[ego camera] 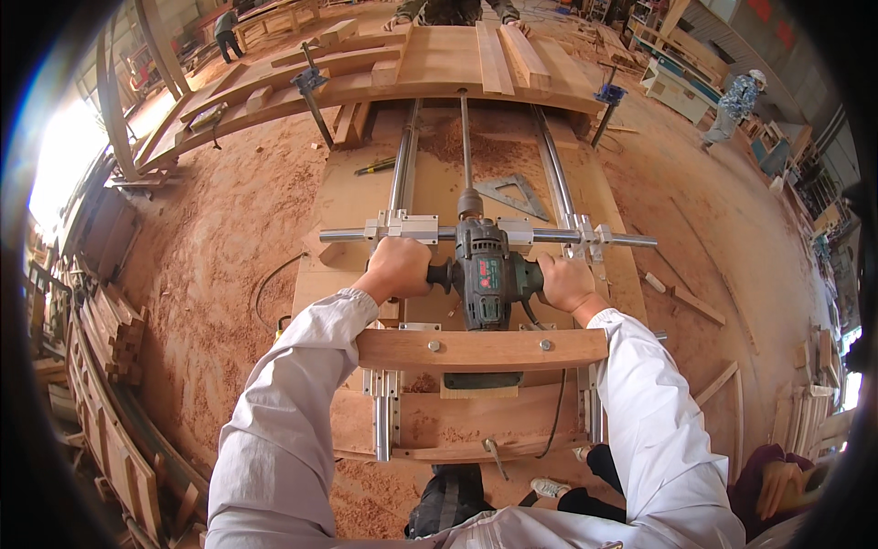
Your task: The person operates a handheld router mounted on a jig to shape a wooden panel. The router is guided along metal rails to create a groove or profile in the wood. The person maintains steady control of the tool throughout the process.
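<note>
A dark green electric drill (483, 271) is mounted on a sliding carriage in front of me. My left hand (401, 266) is closed around its left side handle, and my right hand (568, 280) grips the handle on its right. From the chuck (470, 204) a long drill bit (466, 147) runs forward to the edge of a thick wooden panel (439, 65); its tip is hidden there. Two steel guide rails (405, 161) run along the wooden base under a crosswise steel rod (624, 239). A bolted wooden crossbar (480, 348) spans the carriage behind the drill.
Wood shavings (456, 144) lie around the bit. A metal set square (516, 195) and a utility knife (376, 167) rest on the base. Bar clamps (310, 81) stand at the panel's edge. A person's hands (516, 26) touch the panel's far side. Another person (734, 110) is at right.
</note>
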A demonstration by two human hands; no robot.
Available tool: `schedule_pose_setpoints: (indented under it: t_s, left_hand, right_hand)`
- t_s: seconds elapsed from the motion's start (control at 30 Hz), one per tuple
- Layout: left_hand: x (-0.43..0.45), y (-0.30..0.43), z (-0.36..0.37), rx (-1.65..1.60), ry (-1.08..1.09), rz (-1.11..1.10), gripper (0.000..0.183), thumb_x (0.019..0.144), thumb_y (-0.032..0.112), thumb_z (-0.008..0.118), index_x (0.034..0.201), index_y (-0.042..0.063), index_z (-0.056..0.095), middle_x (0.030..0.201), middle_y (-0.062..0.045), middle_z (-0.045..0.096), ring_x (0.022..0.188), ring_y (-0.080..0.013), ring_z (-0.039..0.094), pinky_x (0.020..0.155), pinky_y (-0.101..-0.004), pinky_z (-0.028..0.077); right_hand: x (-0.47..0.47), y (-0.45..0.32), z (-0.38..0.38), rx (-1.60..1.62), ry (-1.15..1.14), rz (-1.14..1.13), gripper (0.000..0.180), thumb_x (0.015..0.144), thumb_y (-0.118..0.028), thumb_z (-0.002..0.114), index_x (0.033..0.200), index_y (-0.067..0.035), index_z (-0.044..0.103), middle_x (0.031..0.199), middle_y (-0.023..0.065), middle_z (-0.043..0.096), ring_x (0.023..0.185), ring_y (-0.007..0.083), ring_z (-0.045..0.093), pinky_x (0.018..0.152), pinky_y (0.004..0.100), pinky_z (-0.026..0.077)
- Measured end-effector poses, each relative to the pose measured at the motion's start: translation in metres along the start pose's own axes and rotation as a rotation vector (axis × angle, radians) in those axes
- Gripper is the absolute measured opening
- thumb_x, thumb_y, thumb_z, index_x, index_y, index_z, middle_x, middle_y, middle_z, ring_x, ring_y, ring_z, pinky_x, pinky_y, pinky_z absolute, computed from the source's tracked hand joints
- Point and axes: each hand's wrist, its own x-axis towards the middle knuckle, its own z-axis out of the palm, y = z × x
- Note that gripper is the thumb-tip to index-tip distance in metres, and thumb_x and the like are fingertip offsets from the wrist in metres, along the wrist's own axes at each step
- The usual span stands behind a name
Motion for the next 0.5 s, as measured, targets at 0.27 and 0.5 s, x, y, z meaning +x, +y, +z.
schedule_pose_setpoints:
  t_s: [0.27,0.5]
  left_hand:
    - [0.0017,0.002,-0.0009,-0.019,0.024,0.021,0.028,0.074,0.037,0.076,0.083,0.011,0.081,0.085,-0.016,0.078,0.083,-0.0353,0.077,0.077,-0.0455,0.062]
    - [-0.0015,0.0051,-0.0088,-0.032,-0.005,0.021,0.033,0.073,0.036,0.078,0.086,0.006,0.081,0.09,-0.017,0.079,0.087,-0.0352,0.077,0.079,-0.045,0.062]
  right_hand:
    - [-0.0032,0.007,0.0054,0.01,-0.006,0.012,0.02,0.077,-0.017,0.073,0.088,-0.007,0.059,0.073,0.017,0.07,0.067,0.0378,0.072,0.06,0.048,0.055]
    - [-0.0034,0.0065,0.0044,0.007,0.007,0.003,0.015,0.079,-0.015,0.069,0.088,-0.007,0.059,0.073,0.0168,0.07,0.066,0.0374,0.071,0.059,0.0472,0.055]
